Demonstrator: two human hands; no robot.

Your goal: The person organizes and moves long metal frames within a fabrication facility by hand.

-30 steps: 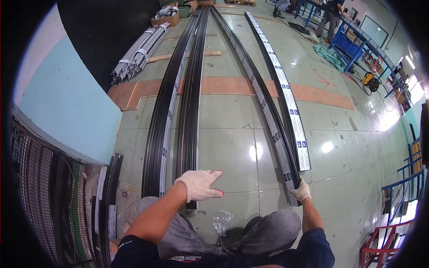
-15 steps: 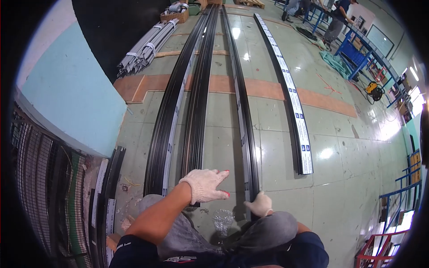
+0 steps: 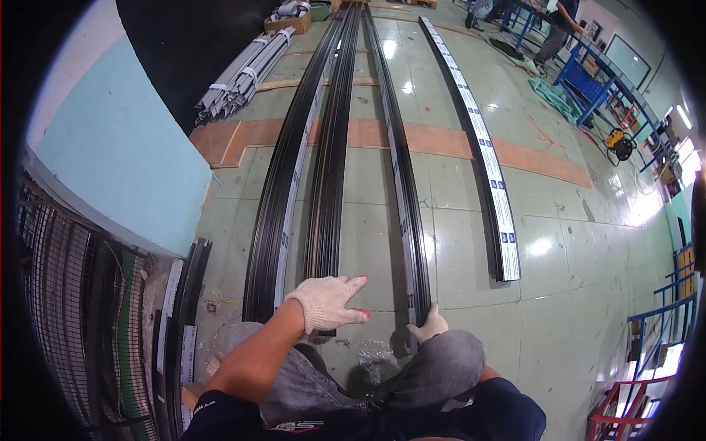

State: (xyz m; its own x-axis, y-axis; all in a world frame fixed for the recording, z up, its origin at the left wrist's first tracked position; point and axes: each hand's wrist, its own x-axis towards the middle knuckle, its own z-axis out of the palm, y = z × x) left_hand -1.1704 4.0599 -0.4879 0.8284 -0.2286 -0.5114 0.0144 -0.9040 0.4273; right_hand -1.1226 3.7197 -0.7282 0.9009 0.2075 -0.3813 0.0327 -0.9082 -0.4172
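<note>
My left hand, in a white knit glove with red at the fingertips, hovers over the near end of the middle stack of black profiles, its fingers spread and nothing in them. My right hand, gloved too, is at the near end of the right-hand black profiles; its thumb rests against them, while its other fingers are partly hidden. A wider bundle of black profiles lies at the left. Farther right is a separate profile with white printed film.
Brown boards run crosswise under the profiles. Grey wrapped bars lie at the upper left, near a light blue wall. Crumpled clear plastic lies between my knees. A person stands by blue frames.
The view has shifted slightly. My left hand has moved a little left and down, still spread. My right hand has stayed at the near end of the right-hand profiles.
</note>
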